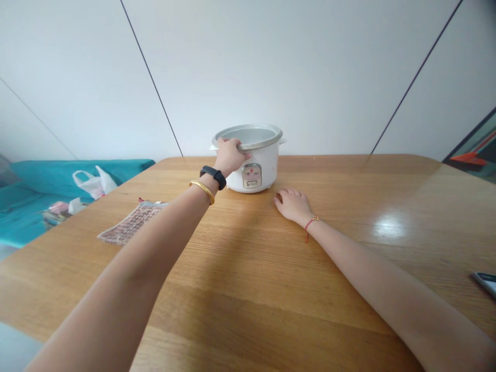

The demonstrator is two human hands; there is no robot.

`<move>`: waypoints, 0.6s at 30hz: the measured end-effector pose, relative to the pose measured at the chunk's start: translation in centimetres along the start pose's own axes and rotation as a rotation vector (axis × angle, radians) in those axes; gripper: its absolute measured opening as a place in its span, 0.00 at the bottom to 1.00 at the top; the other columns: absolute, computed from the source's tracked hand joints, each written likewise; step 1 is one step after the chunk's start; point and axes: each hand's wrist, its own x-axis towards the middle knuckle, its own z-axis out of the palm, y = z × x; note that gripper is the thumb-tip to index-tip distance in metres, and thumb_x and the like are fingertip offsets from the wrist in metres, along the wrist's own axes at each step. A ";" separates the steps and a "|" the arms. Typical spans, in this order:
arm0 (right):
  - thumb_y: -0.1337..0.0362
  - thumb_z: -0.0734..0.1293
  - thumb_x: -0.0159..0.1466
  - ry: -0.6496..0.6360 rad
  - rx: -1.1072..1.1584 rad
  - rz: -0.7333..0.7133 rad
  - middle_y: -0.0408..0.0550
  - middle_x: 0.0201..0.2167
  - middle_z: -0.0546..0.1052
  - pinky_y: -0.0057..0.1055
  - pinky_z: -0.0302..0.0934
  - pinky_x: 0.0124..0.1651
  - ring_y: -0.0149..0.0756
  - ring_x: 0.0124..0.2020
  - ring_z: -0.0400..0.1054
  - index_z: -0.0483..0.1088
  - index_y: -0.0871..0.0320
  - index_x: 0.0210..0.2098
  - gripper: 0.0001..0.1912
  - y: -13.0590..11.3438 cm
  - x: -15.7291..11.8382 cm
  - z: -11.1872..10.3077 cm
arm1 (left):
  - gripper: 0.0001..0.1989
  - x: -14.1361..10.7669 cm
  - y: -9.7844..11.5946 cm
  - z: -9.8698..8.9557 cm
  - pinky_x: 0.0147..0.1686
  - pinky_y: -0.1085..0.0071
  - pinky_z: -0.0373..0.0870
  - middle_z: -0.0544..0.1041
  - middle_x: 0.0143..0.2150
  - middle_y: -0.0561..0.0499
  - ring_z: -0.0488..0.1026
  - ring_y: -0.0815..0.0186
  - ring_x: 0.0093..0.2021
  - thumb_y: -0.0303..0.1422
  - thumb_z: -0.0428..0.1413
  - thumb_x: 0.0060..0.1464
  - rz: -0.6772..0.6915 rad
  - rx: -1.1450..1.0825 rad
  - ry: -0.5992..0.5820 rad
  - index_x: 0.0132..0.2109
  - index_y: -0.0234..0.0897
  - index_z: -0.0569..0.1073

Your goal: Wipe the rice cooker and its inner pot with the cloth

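Observation:
A white rice cooker point(267, 164) without a lid stands upright near the far edge of the wooden table. My left hand point(231, 155) grips its front rim, fingers over the inside edge and thumb along the outside. On that wrist are a black band and a gold bangle. My right hand point(293, 204), with a red string at the wrist, lies palm down on the table just right of the cooker's base. Its fingers are loosely spread and bent, apart from the cooker. The cooker's floor is out of sight.
A checked cloth point(134, 223) lies on the table point(240, 289) at left, partly behind my left forearm. A phone-like device point(485, 283) is at the right edge. Beyond the table's left side, a teal sofa point(77, 170) bears a white plastic bag point(95, 183). A wall point(248, 62) rises behind.

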 end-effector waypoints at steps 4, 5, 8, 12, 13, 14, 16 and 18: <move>0.58 0.59 0.77 -0.003 0.008 -0.012 0.58 0.61 0.72 0.49 0.55 0.65 0.52 0.63 0.63 0.73 0.60 0.59 0.19 0.2 0.0 0.1 | 0.19 0.4 -0.5 -0.3 0.65 0.54 0.61 0.63 0.62 0.38 0.65 0.49 0.63 0.33 0.66 0.51 0.017 -0.016 -0.009 0.49 0.34 0.75; 0.58 0.60 0.77 -0.005 0.010 -0.015 0.58 0.61 0.72 0.49 0.55 0.65 0.52 0.63 0.63 0.73 0.60 0.60 0.19 0.2 0.0 0.1 | 0.19 0.5 -0.7 -0.4 0.65 0.54 0.62 0.64 0.62 0.38 0.65 0.49 0.62 0.33 0.66 0.51 0.023 -0.014 -0.012 0.49 0.34 0.75; 0.58 0.60 0.77 -0.011 0.016 -0.017 0.59 0.61 0.72 0.49 0.55 0.65 0.52 0.64 0.62 0.73 0.59 0.61 0.20 0.3 0.0 0.1 | 0.19 0.9 -1.3 -0.8 0.65 0.55 0.62 0.66 0.60 0.38 0.65 0.49 0.63 0.32 0.66 0.50 0.030 0.011 -0.017 0.49 0.33 0.75; 0.57 0.60 0.77 -0.002 0.017 -0.017 0.58 0.62 0.71 0.50 0.54 0.66 0.52 0.64 0.62 0.73 0.58 0.61 0.20 0.4 0.1 0.2 | 0.19 1.4 -1.8 -1.1 0.66 0.56 0.61 0.66 0.59 0.38 0.63 0.50 0.64 0.32 0.66 0.51 -0.004 0.056 0.002 0.49 0.33 0.74; 0.57 0.60 0.77 0.000 0.016 -0.018 0.58 0.62 0.71 0.50 0.54 0.66 0.51 0.64 0.62 0.72 0.58 0.62 0.20 0.3 0.1 0.2 | 0.19 1.5 -1.8 -1.1 0.66 0.56 0.61 0.66 0.60 0.37 0.64 0.50 0.64 0.33 0.66 0.51 -0.025 0.068 0.009 0.49 0.33 0.74; 0.57 0.60 0.77 0.001 0.016 -0.019 0.58 0.62 0.71 0.49 0.54 0.66 0.51 0.64 0.62 0.72 0.58 0.62 0.20 0.3 0.1 0.3 | 0.19 1.6 -1.9 -1.1 0.66 0.56 0.60 0.65 0.60 0.37 0.64 0.50 0.64 0.33 0.66 0.51 -0.046 0.080 0.014 0.49 0.33 0.74; 0.57 0.60 0.77 0.004 0.017 -0.020 0.58 0.62 0.71 0.49 0.54 0.66 0.51 0.64 0.62 0.73 0.58 0.61 0.20 0.2 0.1 0.3 | 0.19 1.7 -1.9 -1.0 0.66 0.56 0.60 0.64 0.61 0.37 0.64 0.50 0.64 0.34 0.66 0.52 -0.074 0.102 0.019 0.50 0.34 0.74; 0.57 0.60 0.77 0.010 0.020 -0.019 0.57 0.62 0.71 0.49 0.54 0.66 0.50 0.64 0.62 0.73 0.58 0.60 0.19 0.2 0.1 0.3 | 0.20 1.8 -2.0 -1.1 0.66 0.57 0.59 0.64 0.62 0.37 0.63 0.50 0.65 0.35 0.66 0.53 -0.081 0.118 0.009 0.52 0.34 0.74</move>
